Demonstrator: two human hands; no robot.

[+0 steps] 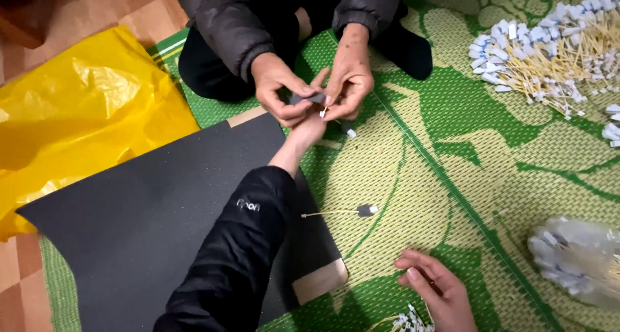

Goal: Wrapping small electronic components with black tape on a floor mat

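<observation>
Two pairs of hands met over the green-and-straw woven mat [452,177] in the head view. The wearer's left hand [309,126] was stretched far forward on a black-sleeved arm, reaching up under the other person's hands — its fingers were hidden there, so I could not tell whether they were spread or pinching. The right hand [436,293] rested low near the frame's bottom edge, palm up, fingers loosely curled and holding nothing.

Opposite, a seated person's two hands [316,90] pinched a small dark grey piece [313,99] between fingertips, with a small white tip just below it. A loose tag on a thin string [352,210] lay on the mat beside a black foam sheet [148,209]. A heap of white-tipped strings [549,54] sat far right — a clear bag of them [578,258] nearer, crumpled yellow plastic [77,106] at left.
</observation>
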